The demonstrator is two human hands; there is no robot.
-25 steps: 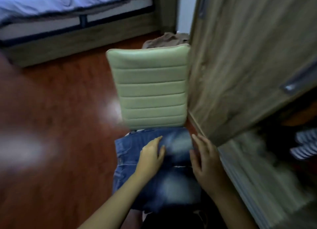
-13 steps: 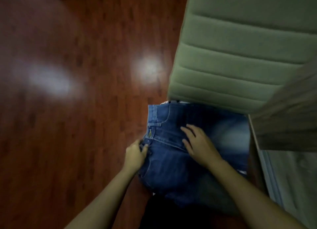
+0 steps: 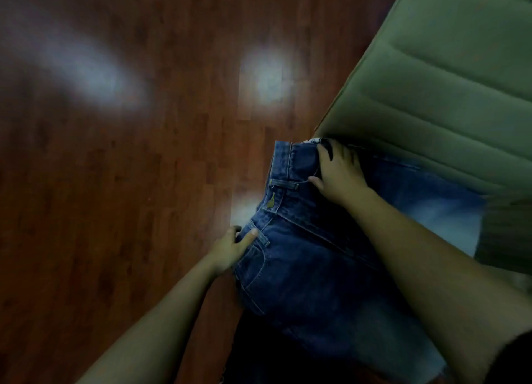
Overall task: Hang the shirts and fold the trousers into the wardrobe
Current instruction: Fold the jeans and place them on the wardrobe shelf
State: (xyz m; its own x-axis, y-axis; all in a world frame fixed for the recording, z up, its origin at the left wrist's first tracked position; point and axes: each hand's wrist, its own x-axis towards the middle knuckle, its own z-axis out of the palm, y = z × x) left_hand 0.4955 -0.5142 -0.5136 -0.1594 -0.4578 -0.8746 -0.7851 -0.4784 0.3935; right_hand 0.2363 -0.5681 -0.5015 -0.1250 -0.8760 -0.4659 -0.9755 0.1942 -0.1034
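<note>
- The wooden floor (image 3: 129, 182) offers open room on the left, so the bundle is best swung that way.
- The green chair (image 3: 446, 81) has its backrest hard against the far edge, so lift before turning.
- The folded jeans (image 3: 311, 268) lie at the foot of the backrest.
- The right hand (image 3: 339, 173) grips their far waistband corner.
- The left hand (image 3: 230, 248) pinches the near-left edge. Raising both hands level should keep the fold.

open wooden floor (image 3: 129, 182) lies left of the jeans (image 3: 311, 268); the green chair back (image 3: 446, 81) blocks the far right side.
</note>
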